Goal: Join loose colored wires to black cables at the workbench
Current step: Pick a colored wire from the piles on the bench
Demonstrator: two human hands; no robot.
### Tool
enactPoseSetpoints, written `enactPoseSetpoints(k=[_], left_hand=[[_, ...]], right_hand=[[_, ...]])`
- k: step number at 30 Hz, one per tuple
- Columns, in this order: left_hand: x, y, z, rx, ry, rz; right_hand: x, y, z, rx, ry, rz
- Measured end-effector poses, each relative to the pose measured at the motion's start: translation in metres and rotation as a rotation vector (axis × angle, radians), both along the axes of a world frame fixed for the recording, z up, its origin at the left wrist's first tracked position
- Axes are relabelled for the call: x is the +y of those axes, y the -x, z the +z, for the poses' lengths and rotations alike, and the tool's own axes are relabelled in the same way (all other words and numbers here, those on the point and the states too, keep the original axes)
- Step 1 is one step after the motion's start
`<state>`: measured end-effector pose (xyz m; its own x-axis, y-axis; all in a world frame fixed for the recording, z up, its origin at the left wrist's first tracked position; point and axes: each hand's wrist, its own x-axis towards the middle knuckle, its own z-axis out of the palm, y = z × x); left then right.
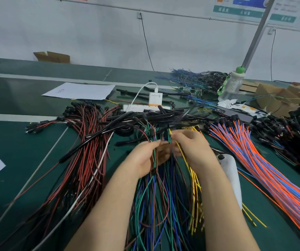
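Note:
A bundle of green, blue and brown wires point(156, 196) runs down the middle of the green workbench between my forearms. My left hand point(145, 156) grips several of these wires near their upper ends. My right hand point(190, 147) pinches a yellow wire point(183, 156) close to the left hand; more yellow wires point(196, 192) lie under my right forearm. A heap of black cables point(160, 116) lies just beyond both hands. The fingertips and what lies between them are blurred.
Red and black wires point(87, 151) fan out at the left. Orange and blue wires point(265, 163) spread at the right, with black connectors point(283, 133) beyond. A white charger and power strip point(154, 100), a phone point(230, 113), a bottle point(232, 84) and papers point(80, 91) sit further back.

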<state>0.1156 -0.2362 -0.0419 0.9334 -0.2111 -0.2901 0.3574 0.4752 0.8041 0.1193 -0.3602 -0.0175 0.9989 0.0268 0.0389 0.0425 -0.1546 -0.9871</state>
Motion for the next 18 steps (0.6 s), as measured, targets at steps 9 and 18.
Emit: enactPoseSetpoints(k=[9,18], left_hand=[[0.011,0.004,0.003,-0.040,0.135,0.024],[0.017,0.003,0.026,-0.234,0.269,0.174]], right_hand=[[0.020,0.011,0.001,-0.063,0.585,0.272],[0.014,0.027,0.020,0.027,0.263,0.692]])
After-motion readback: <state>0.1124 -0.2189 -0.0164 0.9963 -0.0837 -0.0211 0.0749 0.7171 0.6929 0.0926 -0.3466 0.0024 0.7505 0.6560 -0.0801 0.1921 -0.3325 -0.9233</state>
